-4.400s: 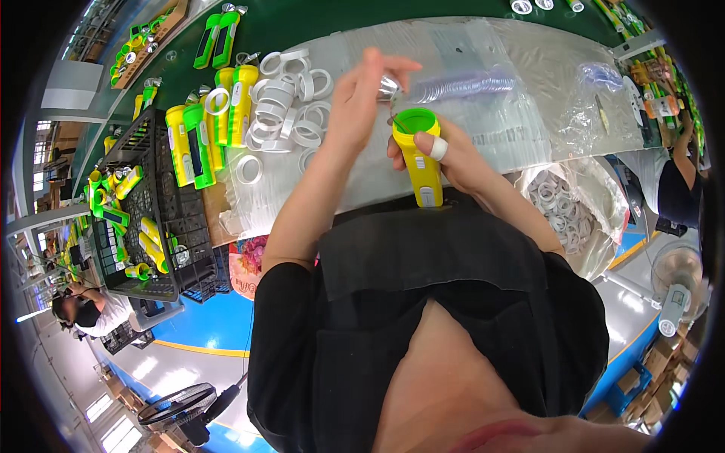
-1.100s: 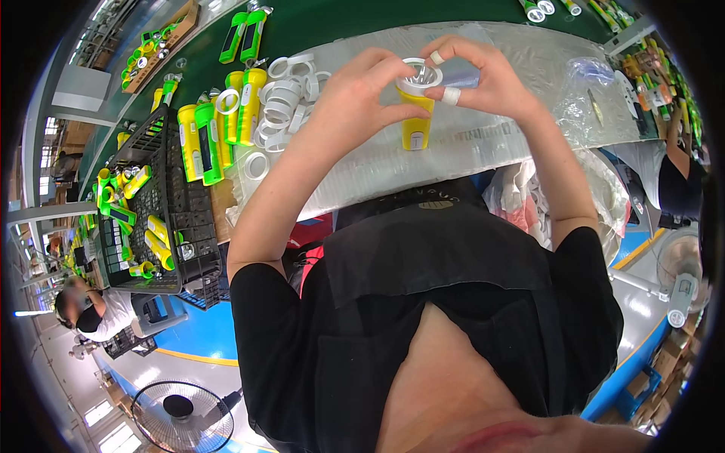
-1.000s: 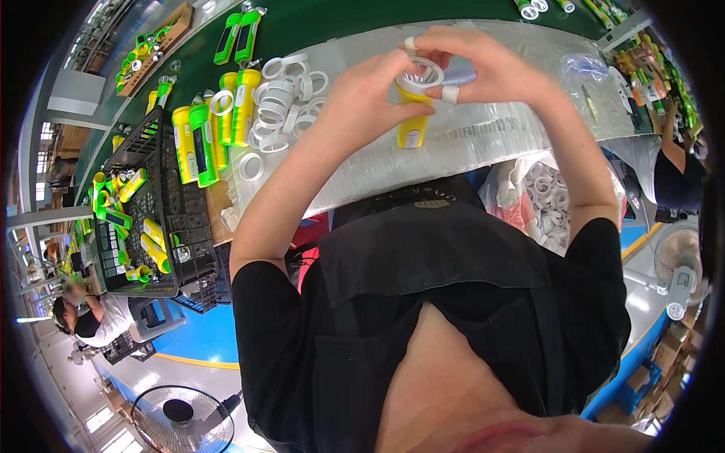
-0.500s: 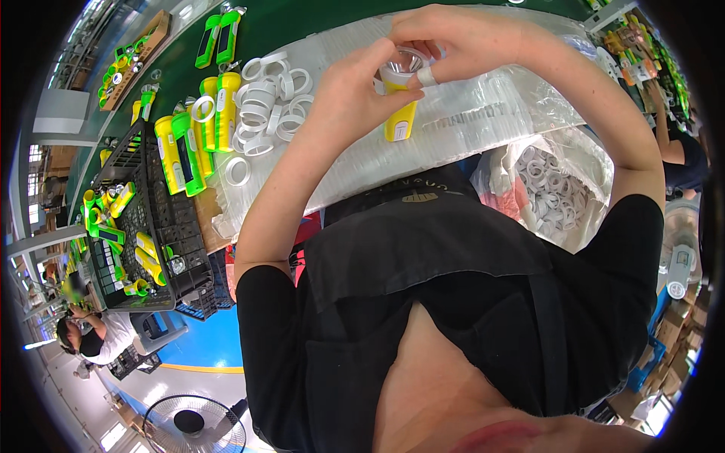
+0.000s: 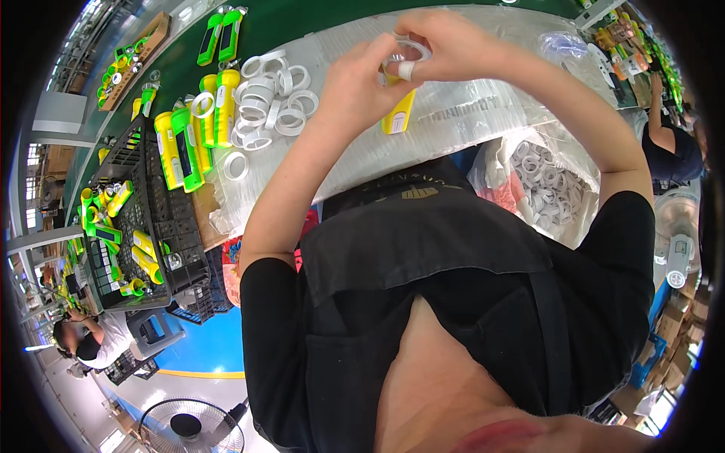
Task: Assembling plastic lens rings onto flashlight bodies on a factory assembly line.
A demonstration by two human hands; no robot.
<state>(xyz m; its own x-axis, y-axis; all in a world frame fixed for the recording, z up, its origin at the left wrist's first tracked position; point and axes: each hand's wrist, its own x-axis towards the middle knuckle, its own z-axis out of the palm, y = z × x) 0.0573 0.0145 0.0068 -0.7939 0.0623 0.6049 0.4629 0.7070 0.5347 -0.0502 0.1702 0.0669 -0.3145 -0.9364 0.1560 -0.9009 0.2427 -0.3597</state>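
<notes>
A yellow flashlight [image 5: 397, 119] stands head up over the plastic-covered table, its upper part mostly hidden by my fingers. My left hand [image 5: 356, 89] is closed around its left side near the head. My right hand [image 5: 451, 47], with white tape on one finger, is closed on a white plastic ring [image 5: 417, 50] at the flashlight's head. The ring looks tilted, and I cannot tell whether it sits fully around the head. To the left lies a pile of loose white rings [image 5: 260, 98], beside several yellow and green flashlights [image 5: 186, 149].
A black crate [image 5: 177, 257] with more flashlights stands at the left. A sack of white rings [image 5: 547, 189] hangs open below the table's near edge. Crumpled clear plastic [image 5: 563, 45] lies at the far right. A standing fan [image 5: 189, 424] is at lower left.
Both hands have shifted slightly, still at the flashlight's head. The ring now shows tilted up between my fingers, and less of the clear flashlight head is visible.
</notes>
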